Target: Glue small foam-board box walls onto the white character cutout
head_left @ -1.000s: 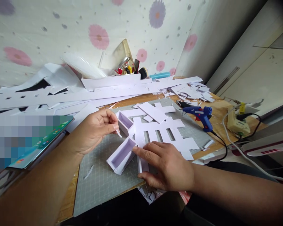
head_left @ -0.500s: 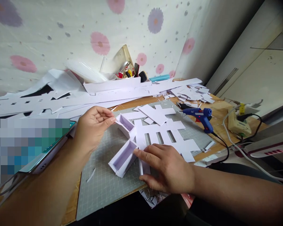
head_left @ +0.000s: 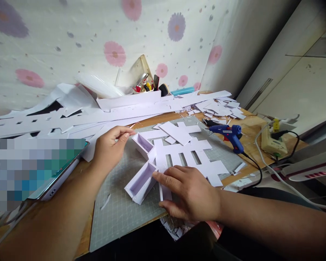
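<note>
Two small open white boxes, an upper one [head_left: 144,146] and a lower one [head_left: 141,183], are joined to a flat white cut-out sheet [head_left: 179,156] with rectangular slots, lying on a grey cutting mat [head_left: 111,214]. My left hand [head_left: 112,145] is closed in a pinch just left of the upper box's far corner; what its fingertips hold, if anything, is too small to make out. My right hand [head_left: 188,192] rests with fingers apart on the sheet's near part, its index fingertip by the lower box and its thumb at a raised white strip [head_left: 164,194].
A blue glue gun [head_left: 229,134] lies to the right, its cord running toward a power strip [head_left: 273,141]. White scraps [head_left: 220,107] and long white sheets [head_left: 84,117] cover the table's back. A blurred-out device [head_left: 57,185] stands left, beside my left forearm.
My left hand has moved slightly away from the upper box's corner, its fingers drawn closer together. My right hand stays in place on the sheet. The view has shifted a little.
</note>
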`<state>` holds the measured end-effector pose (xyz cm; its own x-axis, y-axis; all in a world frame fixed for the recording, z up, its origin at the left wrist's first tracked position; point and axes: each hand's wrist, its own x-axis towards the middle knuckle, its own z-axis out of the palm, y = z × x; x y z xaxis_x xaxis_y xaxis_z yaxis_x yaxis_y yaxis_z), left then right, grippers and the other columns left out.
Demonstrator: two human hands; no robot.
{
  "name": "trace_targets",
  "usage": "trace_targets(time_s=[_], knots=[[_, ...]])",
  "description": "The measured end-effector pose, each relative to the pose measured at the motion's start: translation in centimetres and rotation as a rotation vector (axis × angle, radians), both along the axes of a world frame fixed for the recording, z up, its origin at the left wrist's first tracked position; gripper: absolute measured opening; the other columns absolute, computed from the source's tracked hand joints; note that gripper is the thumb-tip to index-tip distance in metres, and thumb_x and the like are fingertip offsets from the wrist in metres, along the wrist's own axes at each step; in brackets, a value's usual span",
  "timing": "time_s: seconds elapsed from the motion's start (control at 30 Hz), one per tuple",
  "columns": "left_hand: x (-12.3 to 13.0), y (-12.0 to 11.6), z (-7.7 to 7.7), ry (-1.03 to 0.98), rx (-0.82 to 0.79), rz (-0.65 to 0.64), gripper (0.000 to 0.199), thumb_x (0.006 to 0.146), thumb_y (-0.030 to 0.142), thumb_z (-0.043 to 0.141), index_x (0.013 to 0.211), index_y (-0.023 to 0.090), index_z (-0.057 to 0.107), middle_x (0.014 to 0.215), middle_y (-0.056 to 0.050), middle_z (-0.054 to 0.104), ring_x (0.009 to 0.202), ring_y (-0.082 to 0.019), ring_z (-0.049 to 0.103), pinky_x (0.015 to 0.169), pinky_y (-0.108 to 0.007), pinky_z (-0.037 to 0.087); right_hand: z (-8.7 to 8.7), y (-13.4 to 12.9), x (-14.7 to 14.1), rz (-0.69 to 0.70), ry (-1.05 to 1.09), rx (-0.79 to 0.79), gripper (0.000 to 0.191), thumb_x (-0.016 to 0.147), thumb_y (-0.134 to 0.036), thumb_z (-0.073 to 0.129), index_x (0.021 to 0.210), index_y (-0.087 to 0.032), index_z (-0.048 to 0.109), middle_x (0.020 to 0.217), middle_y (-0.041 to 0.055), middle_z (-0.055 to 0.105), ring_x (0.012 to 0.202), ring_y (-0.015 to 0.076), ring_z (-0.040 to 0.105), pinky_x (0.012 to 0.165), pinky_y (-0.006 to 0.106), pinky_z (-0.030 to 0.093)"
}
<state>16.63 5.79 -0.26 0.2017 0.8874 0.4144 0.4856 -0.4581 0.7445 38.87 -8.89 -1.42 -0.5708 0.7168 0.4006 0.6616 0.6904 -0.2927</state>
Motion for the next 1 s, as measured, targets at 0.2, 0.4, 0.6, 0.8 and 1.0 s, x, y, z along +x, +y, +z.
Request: trace_targets(time_s=[0.2, 0.4, 0.6, 0.8, 1.0], knots=[[-3.1, -1.6, 2.9, 0.149, -0.09, 0.076, 0.017, 0.079, 0.039, 0.064, 0.084, 0.023, 0.068, 0.08, 0.0, 0.07, 0.073, -0.018, 0.062, 0.068, -0.029, 0.048, 0.3, -0.1, 0.0, -0.004, -0.018, 0.018, 0.053, 0.092, -0.04, 0.056, 0.133, -0.006, 0.06, 0.099, 0.0136, 0.072, 0.079, 0.0264, 0.066, 0.065, 0.04, 0.055], [-7.5, -7.1, 2.6, 0.739, -0.491, -0.147, 0.022, 0.07, 0.044, 0.066, 0.065, 0.022, 0.062, 0.063, 0.002, 0.06, 0.062, -0.017, 0.055, 0.057, -0.028, 0.039, 0.4, -0.3, 0.3, 0.0, -0.038, 0.0, 0.051, 0.093, -0.037, 0.057, 0.133, -0.005, 0.06, 0.097, 0.0131, 0.072, 0.079, 0.0261, 0.067, 0.064, 0.04, 0.055], [-7.2, -10.7, 1.6, 0.826, -0.501, -0.047, 0.018, 0.076, 0.037, 0.052, 0.066, 0.022, 0.054, 0.06, 0.002, 0.055, 0.058, -0.016, 0.049, 0.054, -0.027, 0.032, 0.4, -0.2, 0.2, -0.016, -0.055, -0.011, 0.052, 0.093, -0.037, 0.056, 0.135, -0.007, 0.058, 0.102, 0.0141, 0.072, 0.084, 0.0262, 0.068, 0.068, 0.039, 0.056], [-6.7, -9.1, 1.5, 0.912, -0.372, -0.096, 0.007, 0.068, 0.022, 0.047, 0.061, 0.022, 0.048, 0.059, 0.002, 0.054, 0.058, -0.017, 0.049, 0.056, -0.029, 0.028, 0.1, -0.2, 0.0, -0.026, -0.052, -0.004, 0.055, 0.09, -0.041, 0.056, 0.135, -0.009, 0.059, 0.1, 0.0123, 0.072, 0.081, 0.0262, 0.067, 0.064, 0.038, 0.054], [-6.0, -5.3, 3.6, 0.812, -0.27, -0.073, 0.009, 0.07, 0.027, 0.049, 0.063, 0.023, 0.054, 0.058, 0.002, 0.055, 0.058, -0.017, 0.05, 0.056, -0.029, 0.031, 0.0, -0.1, -0.1, -0.02, -0.041, -0.012, 0.055, 0.089, -0.04, 0.056, 0.135, -0.01, 0.059, 0.099, 0.012, 0.072, 0.081, 0.0263, 0.067, 0.064, 0.039, 0.053]])
